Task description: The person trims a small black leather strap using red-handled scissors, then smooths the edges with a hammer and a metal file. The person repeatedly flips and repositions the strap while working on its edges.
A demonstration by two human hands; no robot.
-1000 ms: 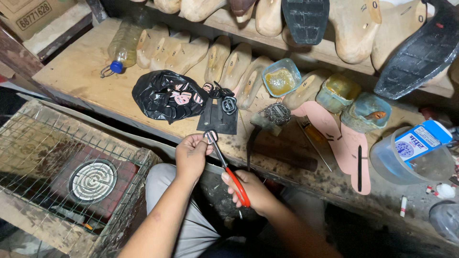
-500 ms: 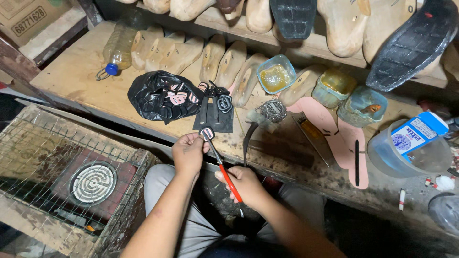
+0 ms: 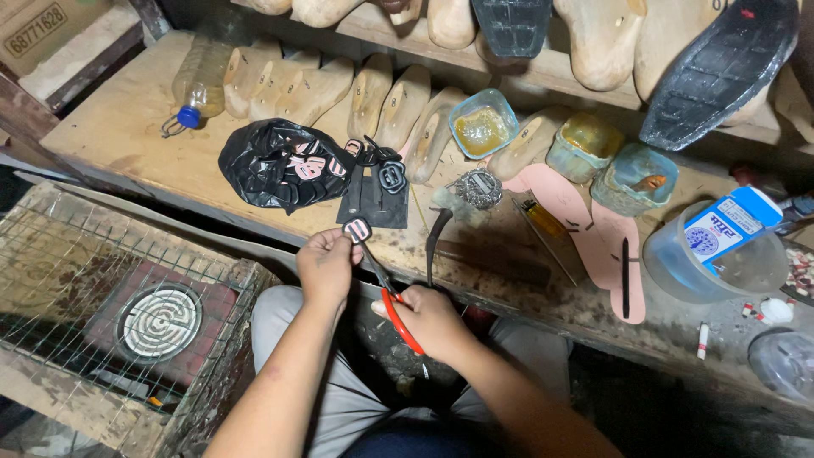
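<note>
— Near the front edge of the tabletop, what do my hands hold?

— My left hand pinches a small black piece with a pale rim between its fingers, just before the black plastic bag.

— And my right hand?

— Its fingers are closed around the red handles of the scissors; the blades reach up to the small piece. Wooden shoe lasts lie behind the bag.

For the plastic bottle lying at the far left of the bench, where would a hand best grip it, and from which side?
Grip the plastic bottle around its wide clear body, coming down from above. It lies on its side on the wooden bench, blue cap toward the front edge. The bench is bare to its left and wooden shoe lasts crowd its right, so fingers should probably straddle the body from the top.
</note>
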